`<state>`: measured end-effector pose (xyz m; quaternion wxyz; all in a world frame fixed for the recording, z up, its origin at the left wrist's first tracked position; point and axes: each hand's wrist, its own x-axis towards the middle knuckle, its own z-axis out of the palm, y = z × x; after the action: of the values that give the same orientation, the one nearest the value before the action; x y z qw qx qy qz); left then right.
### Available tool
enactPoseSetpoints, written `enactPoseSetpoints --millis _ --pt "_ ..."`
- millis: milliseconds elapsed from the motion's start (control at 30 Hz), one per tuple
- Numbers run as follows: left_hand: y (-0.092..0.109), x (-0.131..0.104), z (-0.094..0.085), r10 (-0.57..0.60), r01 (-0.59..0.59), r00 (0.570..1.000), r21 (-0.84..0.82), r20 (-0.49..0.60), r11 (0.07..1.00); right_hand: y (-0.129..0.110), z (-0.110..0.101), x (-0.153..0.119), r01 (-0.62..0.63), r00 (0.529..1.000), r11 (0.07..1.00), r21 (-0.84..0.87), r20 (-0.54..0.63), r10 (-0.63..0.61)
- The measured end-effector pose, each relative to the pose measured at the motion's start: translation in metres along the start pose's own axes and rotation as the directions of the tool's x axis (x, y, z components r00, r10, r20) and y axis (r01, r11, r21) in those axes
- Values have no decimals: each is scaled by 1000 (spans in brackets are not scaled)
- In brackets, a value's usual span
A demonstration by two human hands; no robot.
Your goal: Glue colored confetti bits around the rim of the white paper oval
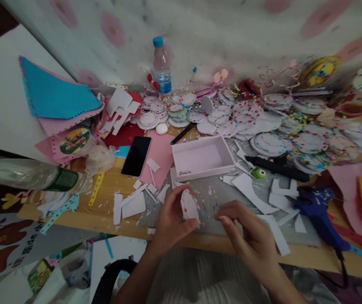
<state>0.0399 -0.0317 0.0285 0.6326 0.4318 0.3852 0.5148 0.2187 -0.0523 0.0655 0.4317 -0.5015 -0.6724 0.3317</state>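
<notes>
My left hand is closed around a small white foam piece, held tilted, with red bits along its edge. To the right, my right hand has its thumb and fingers drawn together in a pinch. A tiny blue bit shows by those fingertips; whether they grip it I cannot tell. Small coloured beads or sequins lie between the hands on the grey cutting mat. Just beyond stands an open white box, with a few coloured bits in its near left corner.
Stacks of decorated white discs line the back, near a water bottle. A phone lies left on the table. White scraps are scattered about. At right are a blue glue gun and a black tool.
</notes>
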Motion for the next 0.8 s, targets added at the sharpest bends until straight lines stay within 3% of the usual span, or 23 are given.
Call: enactPoseSetpoints --millis 133,367,800 --pt "-1 -3 0 14 -11 998 -50 56 999 -2 8 1 -10 995 1000 -15 101 12" --pt "1 -9 -1 -117 157 972 -189 205 969 -3 16 -3 -32 987 996 86 160 18" --pt "3 -4 6 -131 168 976 -221 175 961 -5 14 -4 48 985 994 99 158 -64"
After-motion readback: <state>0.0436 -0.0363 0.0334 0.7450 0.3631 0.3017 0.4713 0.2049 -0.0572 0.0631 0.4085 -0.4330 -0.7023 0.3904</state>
